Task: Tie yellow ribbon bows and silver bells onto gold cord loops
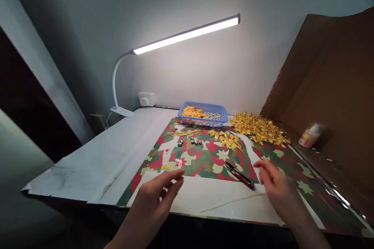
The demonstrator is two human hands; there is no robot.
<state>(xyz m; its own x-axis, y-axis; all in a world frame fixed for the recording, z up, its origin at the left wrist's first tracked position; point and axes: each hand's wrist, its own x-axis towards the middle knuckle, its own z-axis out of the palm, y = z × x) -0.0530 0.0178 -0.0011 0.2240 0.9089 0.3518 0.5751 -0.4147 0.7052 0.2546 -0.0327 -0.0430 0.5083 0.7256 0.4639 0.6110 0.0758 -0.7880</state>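
My left hand (157, 194) hovers over the front of the white paper (195, 194), thumb and forefinger bent with a small gap between them. No object shows in it. Just beyond its fingertips lie a small yellow piece (165, 167) and a red-and-white patterned bit (179, 162). To the right, my right hand (273, 184) is slightly blurred, its fingers loosely curled and apart, with nothing visible in them. Beside it are red-handled tweezers (241, 177), or a similar slim tool. A thin pale string (230, 202) runs across the paper toward the right hand.
Behind are yellow folded pieces (228, 140), thin yellow strips (187, 133), silvery beads (195, 141) and a blue basket (204, 106). A yellow heap (260, 128), a white bottle (310, 136) and a cardboard wall (330, 74) stand right. A lit lamp (187, 35) hangs above.
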